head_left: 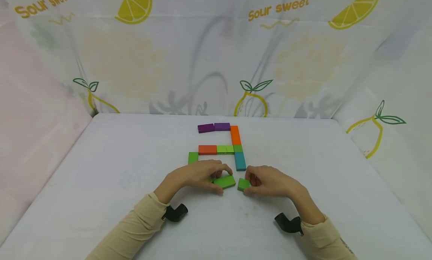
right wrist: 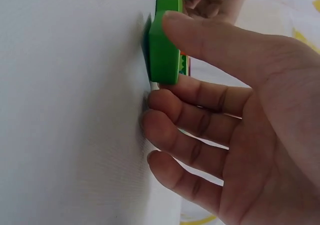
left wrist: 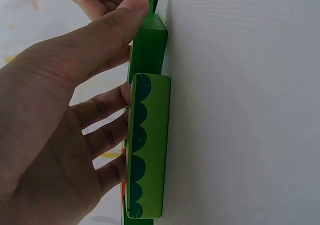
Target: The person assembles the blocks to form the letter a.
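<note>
My left hand (head_left: 202,175) pinches a longer green block (head_left: 224,182) between thumb and fingers, low over the white table. A light green block with dark scallops (left wrist: 155,145) lies end to end with it, beside the other fingers in the left wrist view; the hand mostly covers it in the head view. My right hand (head_left: 268,181) pinches a small green block (head_left: 243,184), its thumb (right wrist: 192,32) on the near side. A narrow gap separates the small block from the longer one. Just beyond the hands stands the lower end of a blue block (head_left: 240,161).
Beyond my hands an orange-red block (head_left: 207,150), a light green block (head_left: 225,149) and a small green block (head_left: 237,148) form a row. An orange block (head_left: 235,135) runs up to two purple blocks (head_left: 222,126). Another green block (head_left: 193,157) is partly behind my left hand.
</note>
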The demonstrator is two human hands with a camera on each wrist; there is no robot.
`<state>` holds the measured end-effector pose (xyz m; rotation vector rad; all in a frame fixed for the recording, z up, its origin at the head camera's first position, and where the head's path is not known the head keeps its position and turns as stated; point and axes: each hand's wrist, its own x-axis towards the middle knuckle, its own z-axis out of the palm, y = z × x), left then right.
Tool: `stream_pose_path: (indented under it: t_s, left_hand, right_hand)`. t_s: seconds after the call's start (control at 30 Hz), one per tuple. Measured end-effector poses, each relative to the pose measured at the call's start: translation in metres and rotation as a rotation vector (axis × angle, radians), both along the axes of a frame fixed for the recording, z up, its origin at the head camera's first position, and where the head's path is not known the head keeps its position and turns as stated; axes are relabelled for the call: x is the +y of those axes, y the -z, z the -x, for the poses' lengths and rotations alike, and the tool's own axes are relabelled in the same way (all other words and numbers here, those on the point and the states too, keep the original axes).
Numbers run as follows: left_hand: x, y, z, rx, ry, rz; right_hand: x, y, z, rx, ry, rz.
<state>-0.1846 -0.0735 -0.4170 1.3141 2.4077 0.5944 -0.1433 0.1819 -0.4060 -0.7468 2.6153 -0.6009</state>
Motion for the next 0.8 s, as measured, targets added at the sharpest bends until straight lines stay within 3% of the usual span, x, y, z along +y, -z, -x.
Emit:
stream_pose_path:
  t_s: [0.3,0.8]
  left_hand:
    - [-0.0010,0.0017,0.0011,-0.002,0.011,0.000]
    - [-0.0027,0.0028,0.0019,-0.034,0.024,-0.031]
  right_hand:
    - [-0.0045,0.0005,-0.0008,0.078,0.087,-0.023]
    - [-0.0078,0.0062,0.0012,0.169,0.098,-0.003]
